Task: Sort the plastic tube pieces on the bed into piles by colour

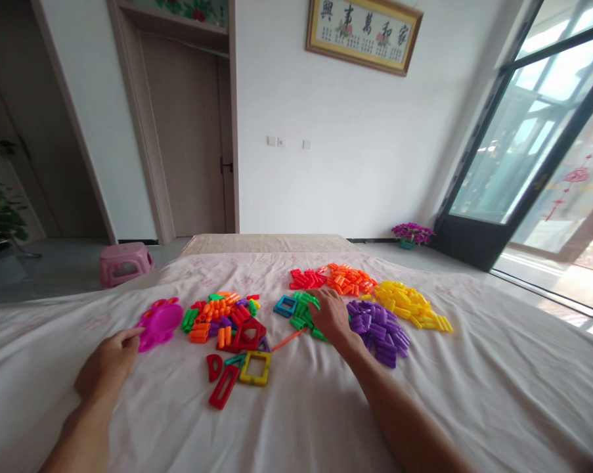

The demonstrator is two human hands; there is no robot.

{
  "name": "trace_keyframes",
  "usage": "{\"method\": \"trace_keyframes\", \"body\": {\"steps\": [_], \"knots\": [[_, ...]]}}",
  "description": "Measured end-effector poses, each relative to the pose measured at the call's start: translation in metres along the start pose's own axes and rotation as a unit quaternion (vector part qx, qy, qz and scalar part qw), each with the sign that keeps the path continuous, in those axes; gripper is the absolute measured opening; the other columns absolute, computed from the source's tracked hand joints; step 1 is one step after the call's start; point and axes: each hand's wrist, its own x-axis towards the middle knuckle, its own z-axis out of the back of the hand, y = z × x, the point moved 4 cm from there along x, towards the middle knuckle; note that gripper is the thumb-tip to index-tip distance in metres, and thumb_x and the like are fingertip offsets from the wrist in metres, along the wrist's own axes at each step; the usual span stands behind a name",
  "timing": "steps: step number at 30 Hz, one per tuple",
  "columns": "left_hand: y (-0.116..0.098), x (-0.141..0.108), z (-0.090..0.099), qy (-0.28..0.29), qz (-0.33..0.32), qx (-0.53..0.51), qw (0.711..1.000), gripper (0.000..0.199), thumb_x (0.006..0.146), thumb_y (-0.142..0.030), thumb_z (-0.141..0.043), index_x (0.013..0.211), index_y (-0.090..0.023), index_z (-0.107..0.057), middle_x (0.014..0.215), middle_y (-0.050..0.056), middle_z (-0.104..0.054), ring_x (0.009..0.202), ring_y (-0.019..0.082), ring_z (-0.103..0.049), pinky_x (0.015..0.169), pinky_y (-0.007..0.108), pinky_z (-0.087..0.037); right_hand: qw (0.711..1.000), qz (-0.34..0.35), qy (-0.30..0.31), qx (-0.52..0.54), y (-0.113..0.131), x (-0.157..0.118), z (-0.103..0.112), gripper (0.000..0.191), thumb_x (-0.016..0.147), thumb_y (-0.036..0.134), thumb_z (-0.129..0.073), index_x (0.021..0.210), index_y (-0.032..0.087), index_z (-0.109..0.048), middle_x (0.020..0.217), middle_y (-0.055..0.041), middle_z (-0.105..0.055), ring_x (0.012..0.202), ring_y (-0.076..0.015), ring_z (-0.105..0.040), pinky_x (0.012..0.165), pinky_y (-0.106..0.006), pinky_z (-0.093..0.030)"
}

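My left hand [108,361] is closed at the near left edge of a magenta animal-shaped plastic tray [159,323], pinching its rim between thumb and fingers. The tray lies on the bedcover. Over a pile of green plastic tubes [303,310] reaches my right hand [331,314], palm down. Its fingers are apart over the tubes, and their undersides are hidden. Left of these tubes lies a blue square frame [285,305]. A mixed pile of orange, red, green and purple tubes [220,309] sits between the tray and the green pile.
Beyond my right hand are red tubes [306,279], orange tubes [350,280] and yellow tubes [409,305]. Purple tubes [377,328] lie by my right wrist. Nearer me are a yellow square frame [255,381], a red rectangular frame [224,387] and a thin orange stick [289,338].
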Motion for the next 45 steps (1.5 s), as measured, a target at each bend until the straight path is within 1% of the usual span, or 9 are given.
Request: {"method": "trace_keyframes", "body": {"steps": [7,10,14,19,24,31,37,41,45], "knots": [[-0.002,-0.002,0.002,0.006,0.001,-0.004,1.000,0.055,0.090,-0.055,-0.037,0.127,-0.029,-0.070,0.118,0.011,-0.073,0.088,0.031,-0.069,0.070,0.036,-0.048,0.981,0.149,0.093,0.080,0.081,0.013,-0.047,0.042,0.093,0.018,-0.055,0.133,0.025,-0.068,0.128,-0.0069,-0.071,0.120,-0.0217,-0.062,0.104,-0.030,-0.041],[-0.001,0.000,0.001,0.006,0.000,-0.005,1.000,0.055,0.090,-0.056,-0.038,0.126,-0.029,-0.070,0.118,0.012,-0.074,0.089,0.031,-0.069,0.071,0.037,-0.049,0.977,0.158,0.121,0.080,0.105,0.025,-0.068,0.039,0.096,0.025,-0.055,0.133,0.027,-0.067,0.127,-0.0074,-0.071,0.117,-0.0218,-0.065,0.099,-0.030,-0.045],[0.001,0.003,-0.001,0.010,0.002,-0.006,1.000,0.056,0.089,-0.058,-0.037,0.125,-0.030,-0.070,0.115,0.012,-0.074,0.086,0.031,-0.069,0.071,0.038,-0.049,0.979,0.123,0.154,0.059,0.116,0.039,-0.088,0.036,0.096,0.031,-0.056,0.129,0.028,-0.069,0.121,-0.0080,-0.074,0.114,-0.0240,-0.068,0.093,-0.032,-0.049],[0.002,0.006,-0.002,0.014,0.003,-0.007,1.000,0.054,0.089,-0.056,-0.038,0.123,-0.030,-0.070,0.115,0.012,-0.074,0.085,0.032,-0.069,0.072,0.038,-0.050,0.985,0.077,0.133,0.080,0.107,0.037,-0.094,0.044,0.092,0.019,-0.052,0.132,0.029,-0.067,0.123,-0.0046,-0.074,0.114,-0.0204,-0.068,0.092,-0.028,-0.049],[0.000,0.004,-0.001,0.012,0.004,0.002,1.000,0.058,0.088,-0.060,-0.036,0.124,-0.030,-0.070,0.115,0.012,-0.073,0.084,0.032,-0.068,0.070,0.037,-0.049,0.987,0.083,0.059,0.121,0.084,0.028,-0.068,0.038,0.094,0.018,-0.049,0.125,0.025,-0.071,0.117,-0.0044,-0.076,0.109,-0.0193,-0.069,0.092,-0.025,-0.047],[0.000,0.005,-0.003,0.011,0.004,0.007,1.000,0.057,0.087,-0.058,-0.038,0.125,-0.031,-0.071,0.114,0.012,-0.074,0.084,0.030,-0.069,0.069,0.036,-0.050,0.994,-0.054,0.007,0.093,0.014,0.029,-0.018,0.040,0.094,0.023,-0.050,0.129,0.025,-0.069,0.113,-0.0051,-0.077,0.103,-0.0214,-0.070,0.085,-0.027,-0.049],[0.002,0.006,-0.003,0.014,-0.006,0.000,1.000,0.055,0.089,-0.055,-0.038,0.126,-0.029,-0.070,0.112,0.012,-0.075,0.084,0.029,-0.070,0.070,0.035,-0.050,0.993,-0.119,-0.015,0.024,-0.031,0.027,-0.008,0.037,0.095,0.030,-0.050,0.127,0.027,-0.069,0.114,-0.0055,-0.076,0.104,-0.0238,-0.069,0.083,-0.031,-0.049],[-0.001,0.002,0.000,0.008,0.000,0.009,1.000,0.054,0.089,-0.054,-0.038,0.124,-0.030,-0.071,0.117,0.011,-0.074,0.085,0.030,-0.069,0.071,0.036,-0.050,0.993,-0.108,-0.043,0.013,-0.029,0.022,-0.009,0.034,0.093,0.027,-0.053,0.120,0.026,-0.073,0.112,-0.0059,-0.075,0.104,-0.0236,-0.068,0.088,-0.032,-0.048],[-0.004,-0.001,0.001,0.008,0.000,0.002,1.000,0.054,0.089,-0.053,-0.038,0.126,-0.030,-0.071,0.119,0.012,-0.073,0.087,0.030,-0.069,0.072,0.036,-0.048,0.997,-0.020,-0.048,0.048,0.001,0.020,-0.015,0.028,0.094,0.025,-0.054,0.112,0.024,-0.075,0.112,-0.0053,-0.076,0.109,-0.0214,-0.066,0.098,-0.030,-0.044]]}}
